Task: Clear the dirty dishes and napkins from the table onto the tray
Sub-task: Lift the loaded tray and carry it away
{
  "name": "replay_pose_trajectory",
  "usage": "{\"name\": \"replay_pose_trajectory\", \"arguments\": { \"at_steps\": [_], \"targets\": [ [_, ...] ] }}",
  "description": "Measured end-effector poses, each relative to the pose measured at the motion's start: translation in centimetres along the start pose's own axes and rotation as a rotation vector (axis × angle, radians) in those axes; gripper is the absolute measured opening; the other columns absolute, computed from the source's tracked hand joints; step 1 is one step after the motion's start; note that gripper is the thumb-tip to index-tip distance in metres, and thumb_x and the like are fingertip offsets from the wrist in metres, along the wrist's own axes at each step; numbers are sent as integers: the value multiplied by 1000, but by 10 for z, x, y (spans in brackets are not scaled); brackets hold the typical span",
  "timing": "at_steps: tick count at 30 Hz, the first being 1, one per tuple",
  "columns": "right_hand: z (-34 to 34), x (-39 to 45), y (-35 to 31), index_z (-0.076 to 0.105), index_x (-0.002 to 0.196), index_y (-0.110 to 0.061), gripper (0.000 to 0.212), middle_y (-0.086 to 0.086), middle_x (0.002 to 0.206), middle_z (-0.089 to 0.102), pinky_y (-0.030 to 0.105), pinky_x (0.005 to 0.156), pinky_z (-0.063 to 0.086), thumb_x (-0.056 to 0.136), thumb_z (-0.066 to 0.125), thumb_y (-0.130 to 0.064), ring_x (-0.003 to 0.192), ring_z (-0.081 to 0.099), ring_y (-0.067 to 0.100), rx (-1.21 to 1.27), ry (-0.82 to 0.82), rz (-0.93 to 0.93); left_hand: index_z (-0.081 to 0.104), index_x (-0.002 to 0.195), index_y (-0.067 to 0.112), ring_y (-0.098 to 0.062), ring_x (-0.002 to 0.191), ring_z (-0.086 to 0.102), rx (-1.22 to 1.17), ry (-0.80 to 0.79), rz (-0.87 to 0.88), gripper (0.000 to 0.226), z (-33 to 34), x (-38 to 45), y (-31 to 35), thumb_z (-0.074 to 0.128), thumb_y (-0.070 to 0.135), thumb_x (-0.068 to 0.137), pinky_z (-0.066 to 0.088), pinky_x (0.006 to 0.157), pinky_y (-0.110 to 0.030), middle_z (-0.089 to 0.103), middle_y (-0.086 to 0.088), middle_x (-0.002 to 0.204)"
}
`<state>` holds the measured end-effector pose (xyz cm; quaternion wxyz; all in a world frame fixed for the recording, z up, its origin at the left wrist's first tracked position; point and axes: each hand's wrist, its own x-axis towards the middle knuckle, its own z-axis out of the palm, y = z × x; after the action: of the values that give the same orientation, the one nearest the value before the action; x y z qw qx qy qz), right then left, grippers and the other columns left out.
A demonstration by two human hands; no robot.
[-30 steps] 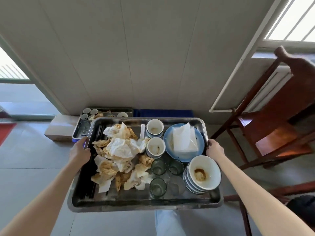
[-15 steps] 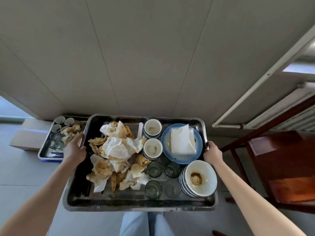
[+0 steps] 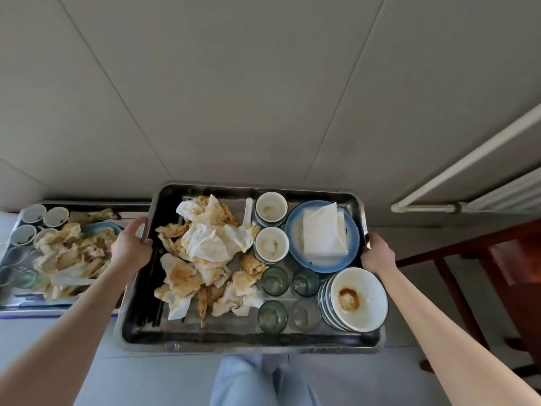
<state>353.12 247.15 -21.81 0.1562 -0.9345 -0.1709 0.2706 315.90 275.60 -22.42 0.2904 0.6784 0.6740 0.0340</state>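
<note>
At frame centre, above floor: metal tray [image 3: 140,332] carried level, left hand [image 3: 131,247] grip clamped on 9 o'clock rim, right hand [image 3: 377,253] grip clamped on 3 o'clock rim.

Risks, judged: stacked bowls [image 3: 355,300] at 4 o'clock lean outward, any tilt could slide them over rim; loose glasses [image 3: 273,281] could tip and knock together; load heavier on right, grip could slip.

Contents: soiled napkins [image 3: 205,244] heaped left half; two stained cups [image 3: 270,244] at 12; blue plate [image 3: 295,230] with clean napkin pack [image 3: 323,232] at 1 o'clock; chopsticks [image 3: 152,312] at 8.

Second tray [image 3: 17,306] at 9 o'clock, low, holds cups and napkins.

napkins [image 3: 205,259] left on tray [image 3: 234,344], dishes [image 3: 355,298] right
</note>
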Motion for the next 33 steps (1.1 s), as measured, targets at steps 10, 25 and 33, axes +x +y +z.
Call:
{"name": "replay_pose_trajectory", "arguments": {
  "at_steps": [10,25,33],
  "targets": [
    [82,108,33,50,123,-7,31,20,125,56,40,93,38,92,47,-8,118,47,42,-25,4,13,48,133,19,-39,97,58,0,-11,49,53,124,75,-18,58,1,84,42,81,-38,64,-21,109],
    [147,162,66,49,127,-8,36,21,119,58,40,86,42,92,45,-2,110,52,40,68,-24,27,42,138,20,-28,74,57,-55,-47,2,56,203,105,-36,53,1,88,44,66,-37,65,-20,99],
    [160,172,72,41,137,-7,43,21,132,50,40,95,40,94,43,-3,119,47,40,103,-41,47,41,138,19,-42,88,60,-74,-30,-21,56,213,105,-38,51,-2,88,48,83,-51,64,-21,87]
  ]
}}
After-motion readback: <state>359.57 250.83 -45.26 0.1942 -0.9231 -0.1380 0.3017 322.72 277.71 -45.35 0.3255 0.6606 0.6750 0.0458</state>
